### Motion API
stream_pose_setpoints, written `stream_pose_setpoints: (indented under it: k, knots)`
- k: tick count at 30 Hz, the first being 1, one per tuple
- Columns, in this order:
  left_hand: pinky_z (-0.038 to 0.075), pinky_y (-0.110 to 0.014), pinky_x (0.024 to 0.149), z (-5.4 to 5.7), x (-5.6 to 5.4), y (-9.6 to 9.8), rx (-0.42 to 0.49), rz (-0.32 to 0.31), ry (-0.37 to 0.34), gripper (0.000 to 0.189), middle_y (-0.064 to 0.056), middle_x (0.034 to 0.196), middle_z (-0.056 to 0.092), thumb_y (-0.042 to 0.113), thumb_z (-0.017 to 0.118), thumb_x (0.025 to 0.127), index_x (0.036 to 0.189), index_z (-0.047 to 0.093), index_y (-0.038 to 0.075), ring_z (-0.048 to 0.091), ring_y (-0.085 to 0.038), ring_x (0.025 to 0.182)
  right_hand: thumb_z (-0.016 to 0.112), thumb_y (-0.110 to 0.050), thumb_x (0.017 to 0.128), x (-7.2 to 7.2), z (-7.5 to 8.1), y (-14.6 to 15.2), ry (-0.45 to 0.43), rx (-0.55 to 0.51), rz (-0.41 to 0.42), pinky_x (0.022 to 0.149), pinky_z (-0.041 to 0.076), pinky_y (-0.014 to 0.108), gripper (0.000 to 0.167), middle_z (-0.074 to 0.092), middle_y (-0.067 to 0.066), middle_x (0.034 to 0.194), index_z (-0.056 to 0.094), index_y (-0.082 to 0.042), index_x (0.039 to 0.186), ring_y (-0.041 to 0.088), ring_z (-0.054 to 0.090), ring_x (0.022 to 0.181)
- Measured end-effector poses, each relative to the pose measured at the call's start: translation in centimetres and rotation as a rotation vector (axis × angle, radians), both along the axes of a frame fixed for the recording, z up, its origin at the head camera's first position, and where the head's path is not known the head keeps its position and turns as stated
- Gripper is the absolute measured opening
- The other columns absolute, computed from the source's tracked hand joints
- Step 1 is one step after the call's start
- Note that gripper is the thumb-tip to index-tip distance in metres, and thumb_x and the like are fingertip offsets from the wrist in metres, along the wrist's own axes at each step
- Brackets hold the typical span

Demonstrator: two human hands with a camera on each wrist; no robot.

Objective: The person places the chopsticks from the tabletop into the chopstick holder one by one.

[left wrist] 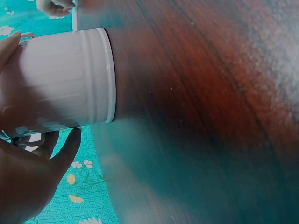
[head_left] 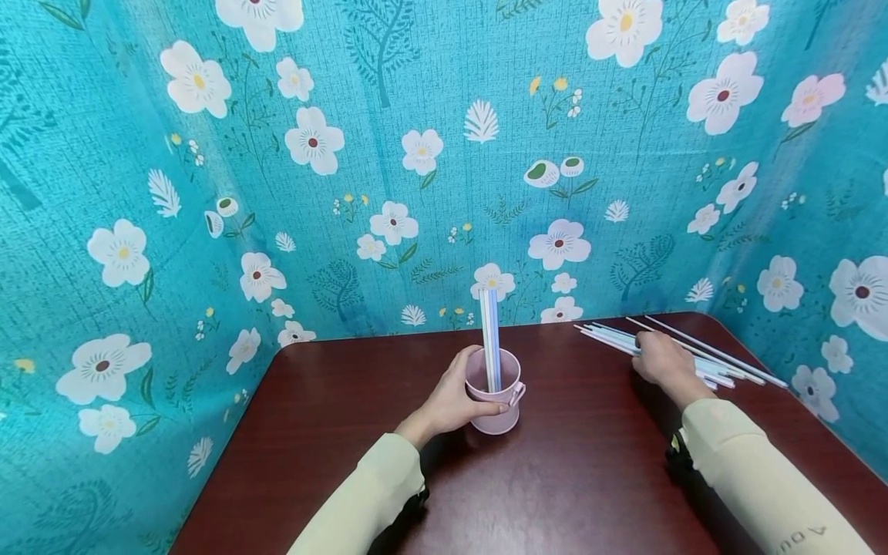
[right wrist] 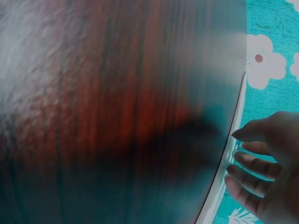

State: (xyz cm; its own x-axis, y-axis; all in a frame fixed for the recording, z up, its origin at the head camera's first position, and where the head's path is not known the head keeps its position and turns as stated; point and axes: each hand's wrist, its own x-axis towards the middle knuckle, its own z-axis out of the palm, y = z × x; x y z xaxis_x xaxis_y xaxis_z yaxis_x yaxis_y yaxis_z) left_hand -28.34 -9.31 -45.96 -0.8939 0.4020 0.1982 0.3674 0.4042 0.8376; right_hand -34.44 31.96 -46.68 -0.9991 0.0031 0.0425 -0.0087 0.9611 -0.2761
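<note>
A small pink bucket (head_left: 494,416) with a side handle stands upright on the table, slim straight sticks (head_left: 489,339) in white and blue rising out of it. My left hand (head_left: 451,397) grips the bucket from its left side, thumb across the front. In the left wrist view the bucket (left wrist: 60,79) appears sideways, with that hand (left wrist: 28,177) around it. At the right, my right hand (head_left: 662,358) reaches down over a pile of pale sticks (head_left: 718,370). Its bent fingers (right wrist: 252,165) are slightly spread, fingertips right at the sticks (right wrist: 219,186) in the right wrist view.
The dark reddish-brown table (head_left: 555,486) has a glossy top. A blue-green floral curtain (head_left: 388,270) hangs close behind it and along both sides. One long stick (head_left: 728,356) lies at the pile's far right, near the table's right edge.
</note>
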Motion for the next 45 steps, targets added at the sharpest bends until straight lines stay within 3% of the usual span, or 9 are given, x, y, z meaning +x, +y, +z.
stream_pose_setpoints:
  k: [4,18,29,33,38,45]
  knots:
    - [0.046,-0.045,0.105,0.0,-0.1,0.0,0.001,-0.005,0.010,0.096,0.001,0.141,0.048,0.034,0.094,0.073,0.149,0.036,0.023,0.051,-0.022,0.129,0.066,-0.008,0.086,0.2,0.0,0.2,-0.012,0.022,0.003,0.063,0.050,0.057,0.019,0.063,0.026,0.093,0.063,0.006,0.098,0.038,0.060,0.081]
    - [0.046,-0.040,0.106,0.1,-0.2,0.0,-0.024,0.010,0.010,0.098,0.003,0.141,0.047,0.034,0.095,0.072,0.150,0.035,0.026,0.051,-0.017,0.128,0.066,-0.006,0.085,0.2,-0.1,-0.2,-0.003,0.043,0.025,0.058,0.049,0.053,0.004,0.064,0.019,0.083,0.065,-0.002,0.084,0.035,0.062,0.075]
    - [0.047,-0.039,0.104,0.1,-0.2,-0.1,-0.024,0.006,0.005,0.098,0.005,0.141,0.047,0.035,0.094,0.072,0.150,0.035,0.027,0.050,-0.015,0.127,0.063,-0.004,0.083,0.1,-0.5,-1.7,0.011,0.011,0.101,0.053,0.047,0.043,0.004,0.061,0.011,0.076,0.062,-0.005,0.079,0.026,0.057,0.068]
    - [0.047,-0.040,0.104,0.2,0.0,0.0,-0.018,0.004,0.000,0.097,0.004,0.141,0.047,0.034,0.094,0.073,0.150,0.035,0.026,0.050,-0.016,0.127,0.064,-0.004,0.081,0.1,-0.7,-2.3,0.039,0.008,0.161,0.055,0.048,0.045,0.001,0.062,0.010,0.077,0.063,-0.004,0.080,0.026,0.057,0.069]
    - [0.047,-0.043,0.105,0.2,0.0,0.0,-0.012,0.004,0.004,0.097,0.001,0.141,0.048,0.034,0.094,0.073,0.150,0.036,0.025,0.050,-0.018,0.128,0.065,-0.001,0.077,0.4,-1.0,-3.5,0.082,0.020,0.215,0.059,0.050,0.051,0.009,0.064,0.010,0.082,0.066,-0.008,0.083,0.029,0.061,0.075]
    - [0.045,-0.044,0.107,0.1,0.1,0.0,-0.021,0.004,0.020,0.100,-0.003,0.144,0.047,0.033,0.094,0.072,0.151,0.035,0.021,0.051,-0.022,0.129,0.067,0.000,0.078,0.5,-1.3,-5.4,0.109,0.038,0.271,0.064,0.052,0.049,0.010,0.064,0.006,0.078,0.068,-0.008,0.084,0.026,0.060,0.073]
